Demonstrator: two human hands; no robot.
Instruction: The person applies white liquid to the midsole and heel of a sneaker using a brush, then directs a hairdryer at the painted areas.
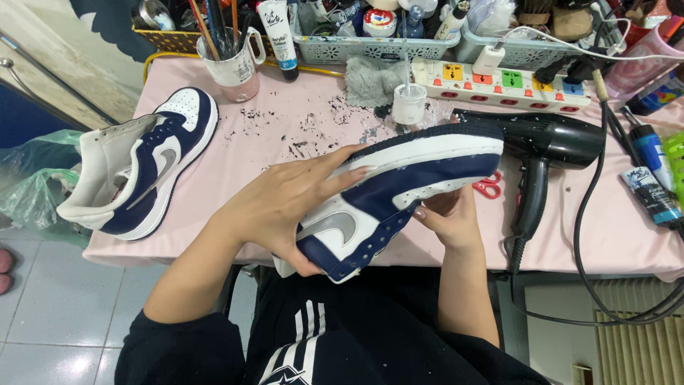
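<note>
The person holds a navy and white sneaker (399, 192) on its side above the near edge of the pink bench (285, 135), sole turned away, toe pointing toward the black hair dryer (548, 153). The left hand (285, 207) lies across the heel and side panel, its grip wrapped over the shoe with fingers stretched along the white sole edge and thumb under the heel. The right hand (449, 217) cups the shoe from below near the toe, its grip closed on the navy toe panel, fingertips pressed against it.

Left of the held sneaker, a second matching sneaker (139, 167) rests upright on the bench, near its left edge. Beyond the held sneaker, a small white cup (409, 103) stands on the bench beside a grey rag (370, 80), with dark paint flecks scattered across the pink cover around them. A white mug of brushes (231, 64) stands farther back, to the left of the rag. A white power strip (506, 84) with coloured sockets lies behind the hair dryer. Red scissors (488, 187) peek out just beside the sneaker's toe, between it and the dryer's handle.
</note>
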